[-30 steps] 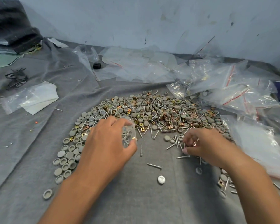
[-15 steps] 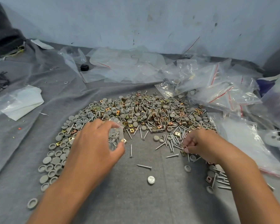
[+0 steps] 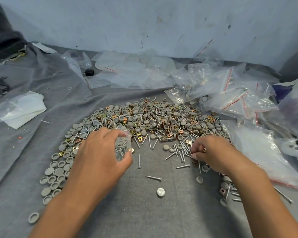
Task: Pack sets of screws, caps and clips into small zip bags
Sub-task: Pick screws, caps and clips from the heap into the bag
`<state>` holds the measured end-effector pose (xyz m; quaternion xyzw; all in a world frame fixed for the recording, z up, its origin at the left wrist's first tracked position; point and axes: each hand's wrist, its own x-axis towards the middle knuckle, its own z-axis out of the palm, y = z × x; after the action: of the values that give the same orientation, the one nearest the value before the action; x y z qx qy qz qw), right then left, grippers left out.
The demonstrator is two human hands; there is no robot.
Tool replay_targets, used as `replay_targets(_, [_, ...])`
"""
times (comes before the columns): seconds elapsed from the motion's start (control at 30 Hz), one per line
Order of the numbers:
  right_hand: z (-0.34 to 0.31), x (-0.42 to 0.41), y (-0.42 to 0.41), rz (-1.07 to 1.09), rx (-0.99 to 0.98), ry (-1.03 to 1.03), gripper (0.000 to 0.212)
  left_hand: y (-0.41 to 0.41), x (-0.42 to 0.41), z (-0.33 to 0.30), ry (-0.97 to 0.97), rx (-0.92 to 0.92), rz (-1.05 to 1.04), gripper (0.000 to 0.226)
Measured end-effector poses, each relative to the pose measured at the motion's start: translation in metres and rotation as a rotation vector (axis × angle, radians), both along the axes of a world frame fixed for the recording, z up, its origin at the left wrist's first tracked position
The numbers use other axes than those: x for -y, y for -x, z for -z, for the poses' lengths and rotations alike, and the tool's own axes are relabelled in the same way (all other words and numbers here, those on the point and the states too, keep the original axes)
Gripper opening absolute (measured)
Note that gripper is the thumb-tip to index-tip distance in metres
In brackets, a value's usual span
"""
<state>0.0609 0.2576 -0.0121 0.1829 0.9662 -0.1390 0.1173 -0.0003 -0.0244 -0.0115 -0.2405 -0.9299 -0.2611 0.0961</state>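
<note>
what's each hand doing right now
Left hand: fingers curled round a small zip bag with screws inside.
Right hand: fingers pinched at the loose screws; what it holds cannot be told.

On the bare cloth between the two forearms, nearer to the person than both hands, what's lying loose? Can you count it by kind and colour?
Screw: 1
White cap: 1
Grey cap: 1
Total: 3
</note>
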Motion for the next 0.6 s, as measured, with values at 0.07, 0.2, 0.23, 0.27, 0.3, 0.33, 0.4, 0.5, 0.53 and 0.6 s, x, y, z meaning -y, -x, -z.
replay_targets(0.07, [0.004,-0.001,0.001,-0.008,0.015,-0.023,0.02,0.0,0.0,0.0,0.001,0.001,0.001,0.046])
replay_targets(0.2, [0.006,-0.008,0.0,0.056,-0.094,0.078,0.013,0.0,0.0,-0.001,0.003,0.006,0.001,0.048])
replay_targets(0.23, [0.006,-0.008,0.0,0.083,-0.17,0.118,0.012,0.0,0.0,-0.001,0.0,0.007,0.002,0.048])
replay_targets(0.27, [0.005,-0.008,0.002,0.102,-0.243,0.149,0.009,0.0,0.0,-0.001,0.001,0.01,0.002,0.048])
replay_targets(0.3, [0.005,-0.008,0.004,0.108,-0.298,0.158,0.007,0.0,0.0,-0.001,0.004,0.013,0.0,0.048])
replay_targets(0.33, [0.006,-0.006,0.007,0.096,-0.322,0.137,0.009,-0.001,0.0,-0.001,0.007,0.014,-0.001,0.048])
replay_targets(0.4, [0.008,-0.003,0.012,0.055,-0.272,0.034,0.013,-0.001,0.0,-0.001,0.007,0.008,-0.001,0.047])
replay_targets(0.5, [0.013,0.002,0.017,0.035,-0.153,-0.097,0.021,-0.001,0.0,-0.001,0.002,0.004,0.0,0.047])
replay_targets(0.53, [0.013,0.004,0.018,0.04,-0.146,-0.125,0.021,-0.001,0.0,-0.001,0.001,0.004,0.002,0.048])
replay_targets(0.6, [0.014,0.005,0.018,0.058,-0.18,-0.147,0.013,-0.001,-0.001,-0.001,-0.004,-0.002,0.005,0.049])
